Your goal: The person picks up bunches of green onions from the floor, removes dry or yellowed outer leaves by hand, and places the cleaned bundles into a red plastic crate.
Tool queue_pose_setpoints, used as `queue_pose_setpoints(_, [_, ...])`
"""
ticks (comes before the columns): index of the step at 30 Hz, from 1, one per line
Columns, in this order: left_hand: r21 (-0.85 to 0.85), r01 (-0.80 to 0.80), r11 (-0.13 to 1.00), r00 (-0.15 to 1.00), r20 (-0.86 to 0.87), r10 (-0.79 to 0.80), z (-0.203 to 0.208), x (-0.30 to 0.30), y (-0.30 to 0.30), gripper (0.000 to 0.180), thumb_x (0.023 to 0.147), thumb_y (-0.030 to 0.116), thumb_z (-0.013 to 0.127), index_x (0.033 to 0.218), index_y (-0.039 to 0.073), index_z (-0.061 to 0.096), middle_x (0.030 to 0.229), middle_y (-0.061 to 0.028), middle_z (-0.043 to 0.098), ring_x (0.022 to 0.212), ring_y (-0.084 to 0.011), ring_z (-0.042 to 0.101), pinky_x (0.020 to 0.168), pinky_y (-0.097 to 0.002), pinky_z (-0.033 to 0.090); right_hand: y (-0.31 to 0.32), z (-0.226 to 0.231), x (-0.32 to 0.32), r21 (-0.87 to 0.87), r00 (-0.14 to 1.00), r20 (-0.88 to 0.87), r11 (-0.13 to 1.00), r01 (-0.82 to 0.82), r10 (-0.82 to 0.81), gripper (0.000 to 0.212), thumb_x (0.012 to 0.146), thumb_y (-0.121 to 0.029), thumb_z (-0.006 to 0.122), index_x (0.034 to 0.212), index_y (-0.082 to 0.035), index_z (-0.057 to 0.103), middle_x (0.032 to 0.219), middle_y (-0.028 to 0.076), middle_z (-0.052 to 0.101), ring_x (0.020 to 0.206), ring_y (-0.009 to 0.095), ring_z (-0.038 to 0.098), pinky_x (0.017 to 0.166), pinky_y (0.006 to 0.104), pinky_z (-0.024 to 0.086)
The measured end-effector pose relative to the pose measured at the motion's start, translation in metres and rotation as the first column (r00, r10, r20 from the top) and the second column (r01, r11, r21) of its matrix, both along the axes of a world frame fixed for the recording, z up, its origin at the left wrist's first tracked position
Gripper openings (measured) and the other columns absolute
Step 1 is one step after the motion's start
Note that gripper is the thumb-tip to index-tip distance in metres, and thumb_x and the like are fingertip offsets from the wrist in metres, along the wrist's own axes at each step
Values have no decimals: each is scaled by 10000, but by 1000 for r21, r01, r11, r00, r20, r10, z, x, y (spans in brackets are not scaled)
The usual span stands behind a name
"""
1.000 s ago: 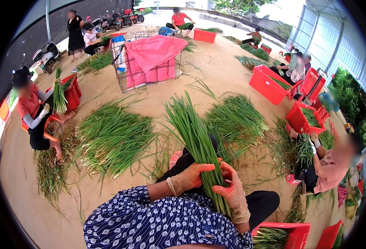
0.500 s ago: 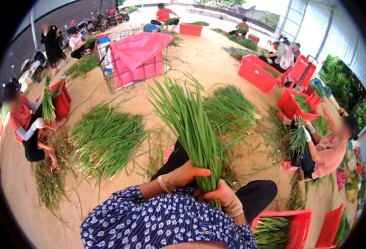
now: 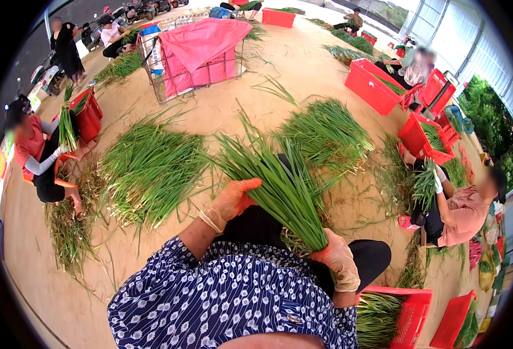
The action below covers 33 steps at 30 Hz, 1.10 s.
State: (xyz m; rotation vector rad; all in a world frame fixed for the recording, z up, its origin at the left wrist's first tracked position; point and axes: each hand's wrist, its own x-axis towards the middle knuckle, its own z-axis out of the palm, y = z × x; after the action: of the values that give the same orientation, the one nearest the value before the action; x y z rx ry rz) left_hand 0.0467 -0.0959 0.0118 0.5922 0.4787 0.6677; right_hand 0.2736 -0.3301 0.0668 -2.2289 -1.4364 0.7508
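Note:
A thick bunch of garlic chives slants across my lap, its leafy tops toward the upper left. Around its lower end closes my right hand, in a thin translucent glove. My left hand, also gloved and with reddish-orange fingers, grips the leaves from the left side at mid-length; its thumb lies over them and the other fingers are partly hidden. Beyond the bunch lies one loose pile of chives, and to the left spreads a larger pile.
By my right knee stands a red crate holding chives. A wire cage cart draped in pink cloth is ahead. One co-worker sits at left with a bunch, another at right. More red crates stand at the far right.
The bunch has tipped from nearly upright to a leftward slant. My left hand has moved up and left along it, while my right hand has shifted slightly right and up with its base.

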Motion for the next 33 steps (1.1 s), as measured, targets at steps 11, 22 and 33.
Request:
queue_pose_setpoints(11, [314,-533,785,841,98,532,54,-103,85,299,991,73,601,1258,-60,624,848,-33,646,690,-119,612,530,-213,475,-3,-22,-5,-30,989,140,999,46,-41,522,758,-321,794,1210,-123,623,934,205,724,926,405,691,791,488,540])
queue_pose_setpoints(22, [756,-331,565,719,-187,670,50,-88,75,177,981,95,645,1110,12,733,799,1,672,633,-86,598,566,-216,480,-6,-34,-1,17,991,113,997,73,-75,543,687,-262,821,1174,-111,634,932,209,721,923,404,690,795,481,541])
queue_pose_setpoints(33, [890,435,136,429,-338,837,19,-42,69,168,801,128,741,957,65,738,832,-103,651,853,-290,610,790,-398,493,-4,-27,-2,-39,989,128,996,75,-70,491,753,-342,800,1161,-119,642,944,202,726,933,401,696,804,488,549])
